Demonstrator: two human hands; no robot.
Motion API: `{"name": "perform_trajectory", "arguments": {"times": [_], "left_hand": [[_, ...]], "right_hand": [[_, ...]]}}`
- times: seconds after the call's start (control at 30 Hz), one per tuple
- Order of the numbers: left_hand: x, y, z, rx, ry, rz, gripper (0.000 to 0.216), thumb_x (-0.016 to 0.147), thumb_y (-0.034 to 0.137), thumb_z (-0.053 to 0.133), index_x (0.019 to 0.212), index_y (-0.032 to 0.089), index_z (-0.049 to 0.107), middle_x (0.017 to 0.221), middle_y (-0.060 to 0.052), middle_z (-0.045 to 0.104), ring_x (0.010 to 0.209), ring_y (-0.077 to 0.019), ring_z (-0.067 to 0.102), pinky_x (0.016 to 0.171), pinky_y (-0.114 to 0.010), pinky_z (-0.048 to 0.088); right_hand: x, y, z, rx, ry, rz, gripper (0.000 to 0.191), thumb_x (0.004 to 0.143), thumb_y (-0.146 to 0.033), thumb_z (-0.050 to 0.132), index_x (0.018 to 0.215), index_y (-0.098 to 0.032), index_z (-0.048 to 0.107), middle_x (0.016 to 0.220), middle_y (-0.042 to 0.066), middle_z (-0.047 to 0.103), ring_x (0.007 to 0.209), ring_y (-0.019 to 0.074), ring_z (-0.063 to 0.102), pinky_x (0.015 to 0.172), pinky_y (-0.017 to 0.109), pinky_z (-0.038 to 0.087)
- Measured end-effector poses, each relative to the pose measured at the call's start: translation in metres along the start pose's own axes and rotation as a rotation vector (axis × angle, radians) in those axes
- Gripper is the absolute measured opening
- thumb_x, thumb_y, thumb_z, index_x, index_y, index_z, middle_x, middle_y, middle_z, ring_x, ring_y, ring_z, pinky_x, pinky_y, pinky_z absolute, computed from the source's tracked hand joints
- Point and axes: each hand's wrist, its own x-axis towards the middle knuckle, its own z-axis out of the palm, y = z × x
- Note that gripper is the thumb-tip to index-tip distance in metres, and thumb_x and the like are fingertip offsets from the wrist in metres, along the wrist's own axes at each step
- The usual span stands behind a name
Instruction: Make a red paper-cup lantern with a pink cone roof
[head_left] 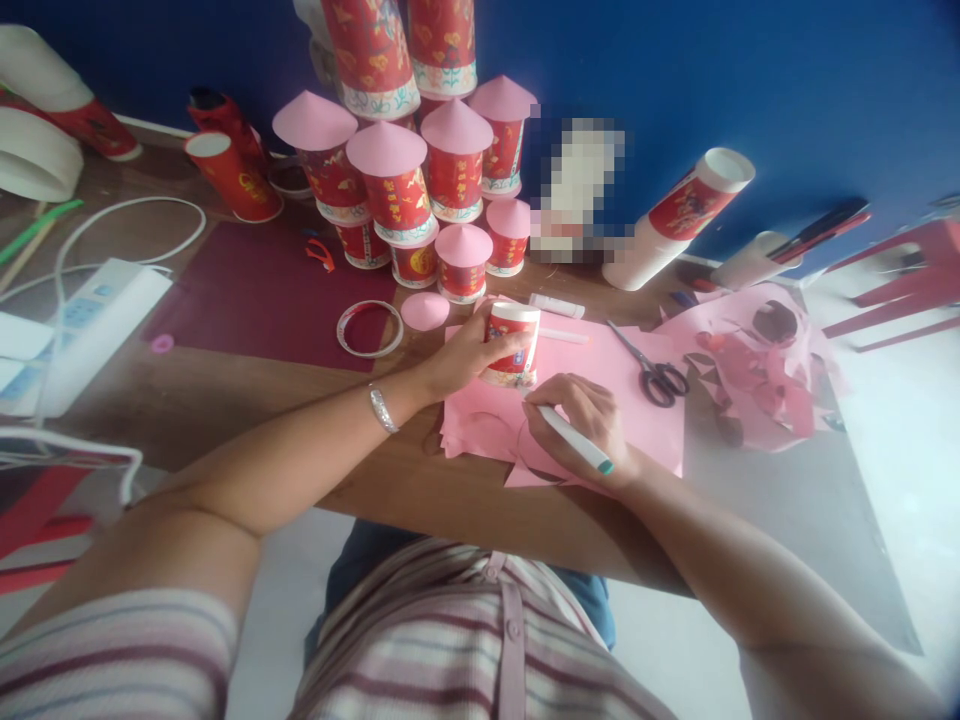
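While the left hand [463, 352] was clamped around the side of a red paper cup [512, 348], with the thumb lying across its printed face, the right hand [583, 418] pinched a white marker [574, 440] between thumb and fingers in a writing hold. The marker slanted, its green end toward the right wrist and its tip toward the cup's base; whether the tip touched the patterned lower band could not be made out.

The cup lay within the left grip, just beyond the right fingertips, over the far left part of the pink paper [480, 430]. Scissors [661, 382] rested on that sheet, to the right of the cup. A loose pink cone [425, 311] lay to the left of the cup, beside a ring [343, 338]; behind them stood a cluster of red cups with pink conical tops [387, 185].
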Motion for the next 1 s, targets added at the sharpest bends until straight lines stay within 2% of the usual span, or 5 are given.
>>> {"name": "perform_trajectory", "arguments": {"times": [0.27,0.43,0.6,0.87,1.0], "left_hand": [[-0.0001,-0.0017,0.0008,0.002,0.062,-0.025,0.050,0.083,0.046,0.087,0.114,0.020,0.057,0.109,-0.004,0.061,0.109,-0.0224,0.063,0.100,-0.038,0.053],[-0.0021,0.0004,0.0036,-0.043,0.094,-0.066,0.056,0.079,0.046,0.090,0.117,0.020,0.057,0.118,-0.006,0.063,0.113,-0.0246,0.065,0.096,-0.039,0.055],[-0.0030,0.0041,0.0064,-0.100,0.080,-0.059,0.056,0.077,0.046,0.092,0.111,0.020,0.056,0.114,-0.005,0.064,0.112,-0.0246,0.065,0.096,-0.039,0.058],[-0.0002,0.0009,0.0039,-0.035,0.053,-0.033,0.056,0.079,0.054,0.089,0.109,0.020,0.055,0.111,-0.005,0.064,0.105,-0.0230,0.066,0.094,-0.040,0.058],[-0.0005,0.0022,0.0031,-0.007,0.052,-0.035,0.053,0.081,0.051,0.088,0.108,0.020,0.056,0.108,-0.005,0.062,0.103,-0.0224,0.064,0.095,-0.040,0.056]], "right_hand": [[-0.0037,0.0005,0.0024,0.019,0.015,0.053,0.015,0.098,-0.012,0.064,0.094,-0.025,0.060,0.076,-0.002,0.074,0.061,0.0140,0.068,0.060,0.027,0.055],[-0.0041,0.0004,0.0009,0.048,0.012,0.087,0.013,0.097,-0.013,0.065,0.094,-0.025,0.062,0.078,-0.001,0.076,0.064,0.0145,0.071,0.063,0.027,0.057],[-0.0038,0.0025,0.0009,0.058,0.001,0.089,0.013,0.096,-0.012,0.067,0.094,-0.025,0.065,0.081,-0.001,0.079,0.069,0.0156,0.075,0.067,0.027,0.059],[-0.0051,0.0042,0.0017,-0.017,0.020,0.071,0.016,0.096,-0.012,0.065,0.090,-0.025,0.061,0.072,-0.003,0.071,0.059,0.0139,0.065,0.061,0.027,0.054],[-0.0040,0.0032,0.0014,-0.016,0.036,0.064,0.016,0.097,-0.012,0.065,0.090,-0.026,0.059,0.070,-0.004,0.068,0.058,0.0131,0.062,0.058,0.027,0.052]]}}
